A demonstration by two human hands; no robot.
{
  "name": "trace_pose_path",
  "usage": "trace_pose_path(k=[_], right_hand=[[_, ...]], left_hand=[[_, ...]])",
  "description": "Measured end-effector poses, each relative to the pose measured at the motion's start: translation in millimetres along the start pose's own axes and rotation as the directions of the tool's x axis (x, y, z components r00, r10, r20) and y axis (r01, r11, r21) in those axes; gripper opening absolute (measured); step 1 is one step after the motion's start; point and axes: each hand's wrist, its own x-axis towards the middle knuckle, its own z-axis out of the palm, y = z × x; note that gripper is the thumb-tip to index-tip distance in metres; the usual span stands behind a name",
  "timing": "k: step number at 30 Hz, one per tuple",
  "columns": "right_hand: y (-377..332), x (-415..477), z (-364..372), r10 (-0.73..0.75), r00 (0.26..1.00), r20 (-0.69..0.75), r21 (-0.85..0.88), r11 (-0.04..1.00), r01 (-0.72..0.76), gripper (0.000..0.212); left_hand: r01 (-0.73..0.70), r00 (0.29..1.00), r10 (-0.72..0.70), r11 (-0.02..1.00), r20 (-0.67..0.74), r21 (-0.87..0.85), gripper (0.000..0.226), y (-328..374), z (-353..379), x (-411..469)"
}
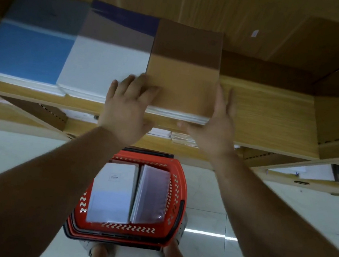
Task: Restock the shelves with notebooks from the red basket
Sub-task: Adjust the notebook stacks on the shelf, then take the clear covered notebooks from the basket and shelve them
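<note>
Left hand (126,108) and right hand (213,124), flat and open, squaring brown notebook stack (182,81); risk: top copies sliding toward six o'clock, into red basket (178,194).

Shop; stocked shelves (273,113) (notebook stacks (105,67)); basket (177,187).

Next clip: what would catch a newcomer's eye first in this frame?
Two bare hands, the left hand and right hand, bracket a stack of brown notebooks on the wooden shelf, beside white and blue stacks. Below, on the floor, the red basket holds more notebooks.
</note>
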Motion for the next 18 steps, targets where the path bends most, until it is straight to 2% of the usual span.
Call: trace_pose_path(k=[2,3,5,7,9,11,14,18], right_hand=[[9.8,-46.8,21.9,-0.085,0.982,-0.170,0.014,0.996,0.089,0.110],[18.8,-70.7,37.3,-0.103,0.976,-0.190,0.013,0.994,0.107,0.102],[43.9,-111.4,73.0,-0.040,0.995,-0.090,-0.007,0.999,0.040,0.097],[71.6,-137.8,110.3,0.024,0.993,0.119,-0.082,0.997,-0.014,0.097],[100.1,-153.4,145.9,0.095,0.941,0.325,-0.129,0.990,-0.056,0.093],[124.5,-157.1,176.4,0.202,0.875,0.440,-0.137,0.978,-0.157,0.089],[163.3,-148.2,220.0,0.335,0.785,0.521,-0.159,0.942,-0.297,0.081],[217.9,-135.3,269.3,0.383,0.733,0.562,-0.136,0.917,-0.375,0.070]], left_hand=[[-0.006,0.985,-0.008,0.997,-0.173,-0.081,0.066,-0.4,19.4,-45.2],[0.013,0.981,-0.033,0.994,-0.190,-0.108,0.062,-1.7,32.9,-69.3],[0.120,0.990,-0.129,0.983,-0.053,-0.135,0.062,-6.6,66.2,-114.7],[0.222,0.962,-0.195,0.966,0.190,-0.131,0.069,-15.0,100.9,-147.6],[0.270,0.905,-0.190,0.948,0.382,-0.167,0.071,-23.7,134.6,-167.1],[0.326,0.838,-0.167,0.917,0.520,-0.231,0.073,-31.1,168.6,-174.6],[0.395,0.764,-0.120,0.864,0.634,-0.312,0.075,-36.0,223.4,-174.7],[0.429,0.721,-0.052,0.817,0.691,-0.387,0.076,-24.9,293.3,-178.8]])
